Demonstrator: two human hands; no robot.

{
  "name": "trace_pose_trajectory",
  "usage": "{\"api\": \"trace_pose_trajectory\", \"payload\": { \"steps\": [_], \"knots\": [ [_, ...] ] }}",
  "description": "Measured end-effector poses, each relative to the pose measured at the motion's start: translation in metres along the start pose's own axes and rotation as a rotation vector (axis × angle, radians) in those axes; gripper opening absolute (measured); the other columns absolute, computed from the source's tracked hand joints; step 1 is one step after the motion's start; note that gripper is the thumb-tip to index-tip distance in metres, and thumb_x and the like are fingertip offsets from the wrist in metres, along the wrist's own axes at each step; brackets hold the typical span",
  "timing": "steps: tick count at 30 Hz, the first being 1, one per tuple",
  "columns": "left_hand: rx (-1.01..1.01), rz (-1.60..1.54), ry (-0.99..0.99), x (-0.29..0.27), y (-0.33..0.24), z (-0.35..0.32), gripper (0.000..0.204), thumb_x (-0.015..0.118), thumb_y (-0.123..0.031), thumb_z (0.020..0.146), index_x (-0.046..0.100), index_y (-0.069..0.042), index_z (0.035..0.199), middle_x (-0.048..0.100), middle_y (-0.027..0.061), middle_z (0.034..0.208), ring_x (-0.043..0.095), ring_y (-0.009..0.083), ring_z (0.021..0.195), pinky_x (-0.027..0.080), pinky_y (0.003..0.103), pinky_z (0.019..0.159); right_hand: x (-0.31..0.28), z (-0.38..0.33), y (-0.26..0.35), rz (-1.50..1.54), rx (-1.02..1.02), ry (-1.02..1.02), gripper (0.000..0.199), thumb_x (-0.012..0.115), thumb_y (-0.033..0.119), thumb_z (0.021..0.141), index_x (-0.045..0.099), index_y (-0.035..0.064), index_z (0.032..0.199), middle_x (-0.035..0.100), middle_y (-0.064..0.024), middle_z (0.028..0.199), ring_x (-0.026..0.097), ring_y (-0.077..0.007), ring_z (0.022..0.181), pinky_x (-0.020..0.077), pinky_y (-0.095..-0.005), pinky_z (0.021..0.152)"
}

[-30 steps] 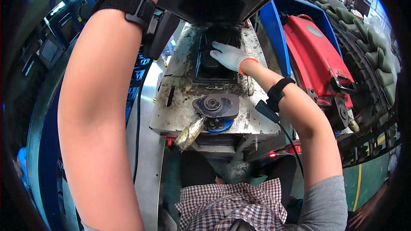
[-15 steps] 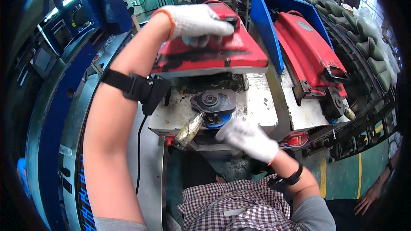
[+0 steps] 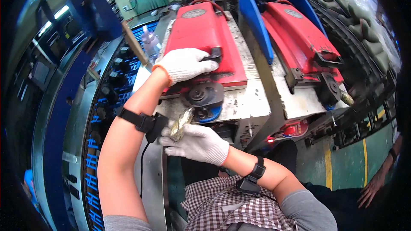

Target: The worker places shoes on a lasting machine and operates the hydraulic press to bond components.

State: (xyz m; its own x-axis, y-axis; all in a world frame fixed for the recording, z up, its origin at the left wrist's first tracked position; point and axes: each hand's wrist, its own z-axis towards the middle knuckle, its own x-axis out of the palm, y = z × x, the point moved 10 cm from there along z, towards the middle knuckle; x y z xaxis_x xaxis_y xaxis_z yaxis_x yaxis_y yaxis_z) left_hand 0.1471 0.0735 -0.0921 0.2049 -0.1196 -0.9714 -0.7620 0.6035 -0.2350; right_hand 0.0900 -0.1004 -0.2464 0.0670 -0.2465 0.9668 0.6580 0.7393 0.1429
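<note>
Left hand (image 3: 184, 64), curled over black handle (image 3: 216, 54), twelve o'clock; right hand (image 3: 198, 143), half-open around wrapped lever (image 3: 181, 124), seven o'clock: unclosed fingers could slip.

Red cover (image 3: 192, 34), 1: now lowered, formerly raised.
Right hand (image 3: 199, 143), 1: now at wrapped lever handle (image 3: 182, 125), formerly in dark recess.

I am holding the left arm (image 3: 120, 154) reaching forward and inward from the lower left, with its white-gloved left hand (image 3: 182, 65) resting knuckles up and the fingers (image 3: 208, 66) curling into a firm grip. I am bending the right arm (image 3: 274, 174) at the elbow so its forearm is angling inward, while the gloved right hand (image 3: 199, 143) is pointing left, fingers loosely extending, nearer the body than the left one.
</note>
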Motion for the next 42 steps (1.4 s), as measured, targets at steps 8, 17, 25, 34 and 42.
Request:
{"api": "trace_pose_trajectory", "payload": {
  "steps": [8, 17, 25, 34, 42],
  "knots": [
    [-0.062, -0.102, 0.013, 0.001, -0.007, -0.002, 0.052, 0.061, -0.055, 0.1, 0.076, -0.006, 0.111, 0.075, 0.0185, 0.095, 0.072, 0.0381, 0.094, 0.053, 0.042, 0.086, 0.014, -0.081, 0.062, -0.084, -0.109, -0.126, 0.04, 0.068, 0.047, 0.104, 0.066, 0.0133, 0.125, 0.063, 0.0004, 0.094, 0.055, -0.0171, 0.075, 0.0535, -0.0418, 0.085],
    [-0.028, -0.333, -0.338, -0.014, 0.003, -0.002, 0.036, 0.065, -0.038, 0.105, 0.071, -0.003, 0.099, 0.068, 0.0062, 0.084, 0.065, 0.0117, 0.083, 0.051, 0.032, 0.078, 0.134, -0.305, 0.248, -2.051, -0.988, -0.845, 0.032, 0.066, 0.023, 0.105, 0.071, 0.0031, 0.129, 0.073, -0.0104, 0.111, 0.07, -0.0214, 0.103, 0.0558, -0.0376, 0.099],
    [0.297, -0.574, -0.504, -0.031, -0.12, 0.001, 0.021, 0.067, -0.016, 0.104, 0.071, -0.001, 0.118, 0.073, 0.0061, 0.108, 0.067, 0.0123, 0.104, 0.053, 0.029, 0.095, 0.16, -0.439, 0.356, -2.498, -0.456, -1.883, 0.042, 0.052, 0.045, 0.107, 0.077, 0.0152, 0.123, 0.076, -0.0179, 0.12, 0.072, -0.0424, 0.107, 0.056, -0.0538, 0.095],
    [0.669, 0.138, -0.291, 0.039, -0.284, 0.055, 0.039, 0.069, -0.017, 0.087, 0.069, -0.004, 0.123, 0.07, 0.0168, 0.114, 0.069, 0.038, 0.111, 0.056, 0.05, 0.095, 0.169, -0.429, 0.327, -2.451, -0.402, -2.093, 0.047, 0.049, 0.049, 0.108, 0.074, 0.0147, 0.127, 0.078, -0.0202, 0.114, 0.075, -0.0417, 0.1, 0.0585, -0.0541, 0.089],
    [0.726, 0.196, -0.256, 0.095, -0.32, 0.091, 0.047, 0.068, -0.016, 0.085, 0.066, -0.002, 0.129, 0.068, 0.0169, 0.116, 0.067, 0.0386, 0.11, 0.056, 0.051, 0.093, 0.159, -0.436, 0.263, -2.434, -0.399, -2.042, 0.058, 0.061, 0.045, 0.104, 0.056, 0.0122, 0.152, 0.078, -0.0225, 0.108, 0.076, -0.0415, 0.096, 0.06, -0.0534, 0.084]
  ]
}}
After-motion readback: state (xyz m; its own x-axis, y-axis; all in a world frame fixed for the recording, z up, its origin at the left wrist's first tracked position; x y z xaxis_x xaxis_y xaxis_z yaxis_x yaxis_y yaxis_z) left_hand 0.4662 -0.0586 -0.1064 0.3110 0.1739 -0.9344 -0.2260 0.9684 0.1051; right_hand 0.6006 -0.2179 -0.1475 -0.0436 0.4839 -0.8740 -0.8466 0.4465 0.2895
